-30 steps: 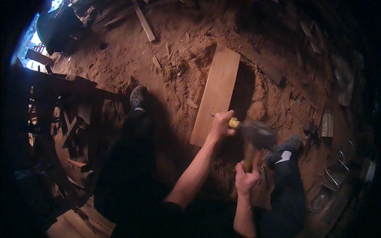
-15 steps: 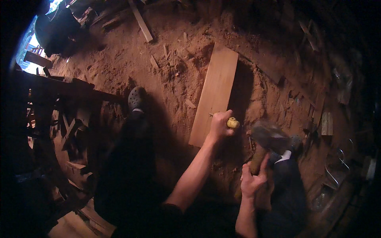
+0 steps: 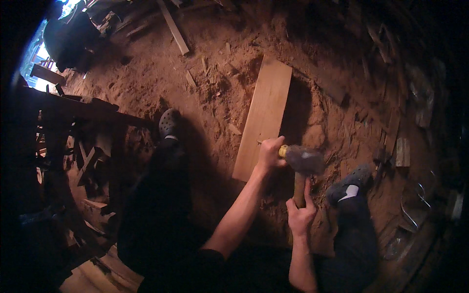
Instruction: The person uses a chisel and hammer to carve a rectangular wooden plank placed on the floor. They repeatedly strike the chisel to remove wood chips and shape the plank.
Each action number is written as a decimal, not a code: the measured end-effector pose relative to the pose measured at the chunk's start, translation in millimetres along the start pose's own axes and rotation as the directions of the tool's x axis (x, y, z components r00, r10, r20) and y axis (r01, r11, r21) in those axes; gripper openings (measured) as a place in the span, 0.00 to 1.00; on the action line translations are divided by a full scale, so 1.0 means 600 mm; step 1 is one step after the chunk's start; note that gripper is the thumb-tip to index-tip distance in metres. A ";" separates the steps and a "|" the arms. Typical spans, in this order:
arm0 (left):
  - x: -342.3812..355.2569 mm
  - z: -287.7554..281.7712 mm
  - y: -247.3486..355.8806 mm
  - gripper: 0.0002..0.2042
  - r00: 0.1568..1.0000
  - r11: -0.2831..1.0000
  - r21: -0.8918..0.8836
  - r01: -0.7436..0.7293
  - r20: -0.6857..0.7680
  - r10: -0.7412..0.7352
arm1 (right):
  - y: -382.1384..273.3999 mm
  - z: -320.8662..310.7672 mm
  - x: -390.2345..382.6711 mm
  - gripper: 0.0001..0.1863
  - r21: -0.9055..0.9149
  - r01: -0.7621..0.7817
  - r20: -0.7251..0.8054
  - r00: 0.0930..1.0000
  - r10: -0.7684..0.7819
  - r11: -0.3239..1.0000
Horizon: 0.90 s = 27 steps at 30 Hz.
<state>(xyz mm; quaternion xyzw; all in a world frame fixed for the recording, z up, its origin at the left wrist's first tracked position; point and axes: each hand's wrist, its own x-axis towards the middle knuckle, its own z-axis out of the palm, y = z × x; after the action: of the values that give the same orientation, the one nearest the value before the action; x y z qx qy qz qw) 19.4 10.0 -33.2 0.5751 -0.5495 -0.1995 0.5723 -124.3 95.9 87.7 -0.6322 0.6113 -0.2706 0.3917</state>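
By the board's (image 3: 266, 97) edge, left grip (image 3: 271, 152) clasps a tool (image 3: 282, 151), right grip (image 3: 301, 217) a hammer (image 3: 305, 160).

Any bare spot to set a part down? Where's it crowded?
Bare: the far half of the board, beyond the left hand; mostly open dirt between left shoe and board. Crowded: right of the board's near end, with hammer, yellow-handled tool and right hand; far left, scrap wood.

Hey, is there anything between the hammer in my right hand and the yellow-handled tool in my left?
Nothing visible. The hammer in your right hand has its head close beside the yellow-handled tool in your left hand; blur hides whether they touch.
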 end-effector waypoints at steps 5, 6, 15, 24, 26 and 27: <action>-0.007 0.005 -0.014 0.14 0.999 0.999 0.052 0.014 -0.033 -0.012 | 0.023 -0.018 -0.019 0.33 0.186 -0.039 -0.158 0.985 0.070 0.982; -0.009 0.005 -0.013 0.14 0.999 0.999 0.036 0.017 -0.028 -0.016 | 0.026 -0.014 -0.018 0.33 0.224 -0.097 -0.141 0.981 0.131 0.970; -0.001 -0.001 0.000 0.15 0.999 0.999 -0.026 0.035 -0.031 -0.035 | 0.035 -0.011 -0.024 0.31 0.095 -0.026 -0.124 0.991 0.038 0.995; -0.007 0.004 -0.003 0.15 1.000 1.000 0.019 0.002 -0.025 -0.001 | 0.061 -0.006 -0.007 0.36 0.020 0.083 -0.028 0.996 -0.082 0.996; -0.002 0.004 -0.001 0.15 0.998 0.998 0.020 0.054 -0.012 -0.054 | 0.045 -0.021 -0.014 0.38 0.197 -0.133 0.026 0.991 0.130 0.971; -0.003 0.000 -0.006 0.15 0.999 0.998 0.038 0.040 -0.002 -0.040 | 0.024 -0.029 -0.020 0.38 0.324 -0.236 0.071 0.972 0.225 0.916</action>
<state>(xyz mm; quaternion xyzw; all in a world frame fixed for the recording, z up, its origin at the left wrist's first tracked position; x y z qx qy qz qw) 20.3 10.8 -37.2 0.5970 -0.5410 -0.2001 0.5575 -147.8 105.3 87.1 -0.4854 0.6212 -0.3110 0.5308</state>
